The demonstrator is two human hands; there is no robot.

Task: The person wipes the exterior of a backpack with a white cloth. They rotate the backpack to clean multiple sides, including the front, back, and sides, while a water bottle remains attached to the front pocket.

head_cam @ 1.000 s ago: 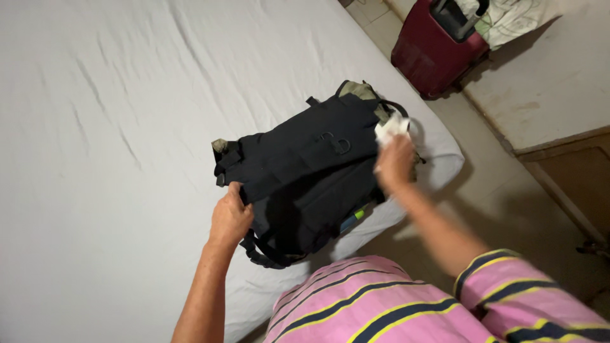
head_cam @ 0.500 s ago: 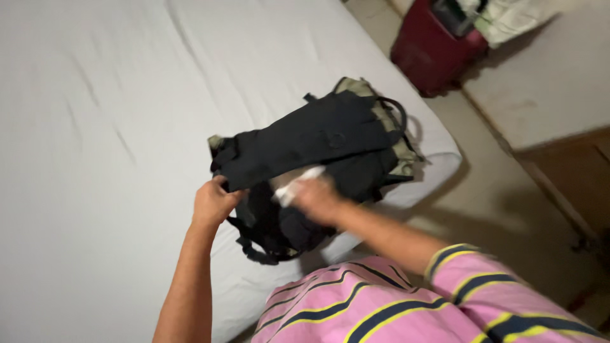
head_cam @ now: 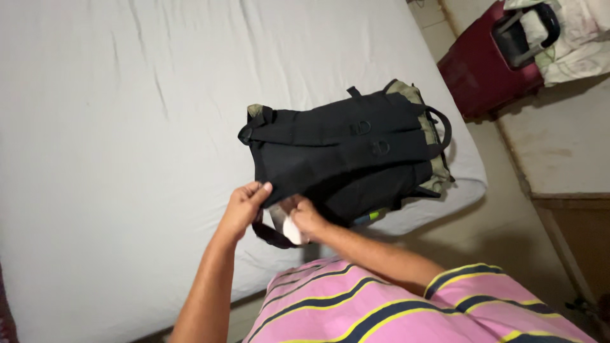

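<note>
A black backpack (head_cam: 346, 152) with olive trim lies strap side up on the white bed sheet (head_cam: 127, 127), near the bed's corner. My left hand (head_cam: 244, 206) grips the pack's lower left edge by a strap. My right hand (head_cam: 304, 219) is closed on a small white cloth (head_cam: 287, 227) and presses it against the pack's near bottom edge. Both hands sit close together at that edge. A green and blue item (head_cam: 370, 218) peeks out from under the pack.
A dark red suitcase (head_cam: 486, 60) with a black handle stands on the tiled floor at the upper right, with a pale printed cloth (head_cam: 581, 38) beside it. A wooden cabinet (head_cam: 581, 235) stands at the right. My pink striped shirt fills the lower frame.
My right hand carried the white cloth from the pack's far top end down to its near bottom edge. My left hand stayed on the pack's edge. The view shifted, and the pack lies flatter.
</note>
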